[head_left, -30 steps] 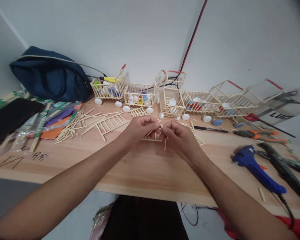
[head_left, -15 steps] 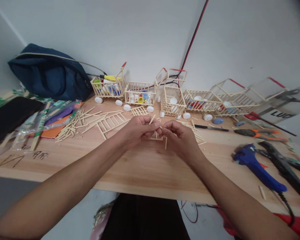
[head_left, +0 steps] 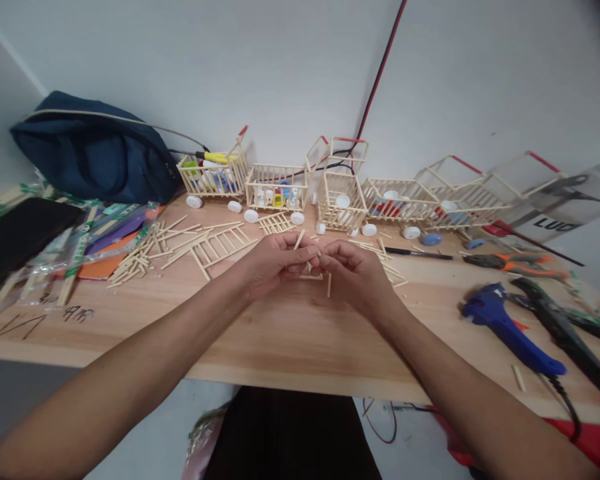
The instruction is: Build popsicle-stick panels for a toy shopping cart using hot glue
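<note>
My left hand (head_left: 283, 261) is closed around a thin wooden stick (head_left: 299, 239), whose end pokes up above the thumb. Close beside it, my right hand (head_left: 353, 265) has its fingertips pinched together, meeting the left fingertips; what lies in that pinch is mostly hidden. A short upright stick (head_left: 329, 285) shows just below the right fingers. Part of a small stick frame (head_left: 314, 277) is visible under the hands. Left of my hands, a ladder-like stick panel (head_left: 220, 247) lies flat, and a smaller slatted panel (head_left: 276, 224) is behind them.
Several miniature stick carts with bottle-cap-like wheels, among them one cart (head_left: 277, 189), line the wall. Loose sticks (head_left: 135, 257), a phone (head_left: 25, 230) and a blue bag (head_left: 97, 150) are left. A blue glue gun (head_left: 513, 330), pliers (head_left: 513, 262) and a pen (head_left: 419, 253) are right.
The view has shifted slightly. Both hands keep nearly the same closed pose, fingertips together, with the stick still in the left hand.
</note>
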The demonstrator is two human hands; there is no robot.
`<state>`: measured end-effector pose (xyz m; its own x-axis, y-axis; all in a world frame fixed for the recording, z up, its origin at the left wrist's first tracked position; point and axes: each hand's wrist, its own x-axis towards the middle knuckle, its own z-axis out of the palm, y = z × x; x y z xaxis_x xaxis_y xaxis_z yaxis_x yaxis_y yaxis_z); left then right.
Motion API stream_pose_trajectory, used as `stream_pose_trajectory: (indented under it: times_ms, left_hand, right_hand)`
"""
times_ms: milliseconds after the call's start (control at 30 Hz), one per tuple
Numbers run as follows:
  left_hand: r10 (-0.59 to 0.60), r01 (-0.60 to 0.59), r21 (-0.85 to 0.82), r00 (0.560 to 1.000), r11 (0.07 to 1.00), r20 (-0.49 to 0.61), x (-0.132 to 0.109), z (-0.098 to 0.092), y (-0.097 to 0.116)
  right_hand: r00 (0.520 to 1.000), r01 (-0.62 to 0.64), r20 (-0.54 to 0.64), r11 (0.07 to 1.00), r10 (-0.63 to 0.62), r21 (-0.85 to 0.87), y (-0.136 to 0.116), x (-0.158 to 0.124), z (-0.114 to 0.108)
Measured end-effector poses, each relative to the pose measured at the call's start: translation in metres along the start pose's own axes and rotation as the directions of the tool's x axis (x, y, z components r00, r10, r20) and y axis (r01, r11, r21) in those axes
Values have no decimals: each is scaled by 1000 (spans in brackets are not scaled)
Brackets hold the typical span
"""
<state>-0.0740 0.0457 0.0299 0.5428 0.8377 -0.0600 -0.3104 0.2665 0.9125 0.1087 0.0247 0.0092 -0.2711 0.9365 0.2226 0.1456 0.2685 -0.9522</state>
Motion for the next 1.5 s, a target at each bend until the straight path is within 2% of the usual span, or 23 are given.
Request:
stream_pose_trajectory:
  times_ms: [100, 200, 300, 500, 600, 700, 800, 900, 1033, 1133, 1267, 1367, 1500]
  left_hand:
    - [12, -12, 29, 1000, 1000, -22, 1, -2, -1]
    - [58, -53, 50, 993, 997, -106, 2, -4, 0]
    - [98, -91, 47, 980, 995, -171, 2, -5, 3]
    - [66, -67, -8, 994, 998, -89, 1, -3, 7]
    - [69, -67, 20, 995, 998, -77, 0, -2, 9]
    - [129, -121, 108, 990, 987, -62, -1, -2, 9]
    - [177, -161, 161, 980, 974, -92, -1, -2, 9]
    - [155, -138, 120, 977, 983, -144, -1, -3, 7]
    - [106, -93, 75, 976, 993, -190, 2, -4, 7]
    - [102, -81, 106, 972, 991, -210, 3, -4, 9]
    - [124, -68, 218, 960, 974, -252, 2, -3, 11]
    - [194, -99, 373, 954, 922, -226, 1, -4, 10]
    - [212, -142, 474, 973, 869, -97, 1, -3, 2]
  right_hand:
    - [991, -98, 94, 993, 91, 73, 1, 1, 1]
    - [969, -194, 183, 971, 168, 137, 2, 3, 4]
    - [952, -248, 222, 955, 210, 163, 2, 2, 6]
    - [950, -254, 225, 955, 217, 150, -1, 1, 6]
    - [946, -272, 222, 950, 236, 153, -3, 1, 5]
    - [951, -276, 191, 946, 243, 173, -5, 1, 3]
    - [953, -271, 184, 947, 240, 174, -6, 1, 2]
    - [961, -243, 166, 962, 221, 124, -6, 2, 0]
    - [987, -115, 115, 993, 111, 24, -5, 2, 0]
    - [997, -41, 66, 995, 47, -96, -3, 1, 3]
    - [999, -41, 8, 982, 43, -186, 3, 1, 4]
    - [994, -77, -94, 984, 62, -163, 5, 4, 0]
    - [973, -79, -225, 993, 57, -88, 0, 5, -4]
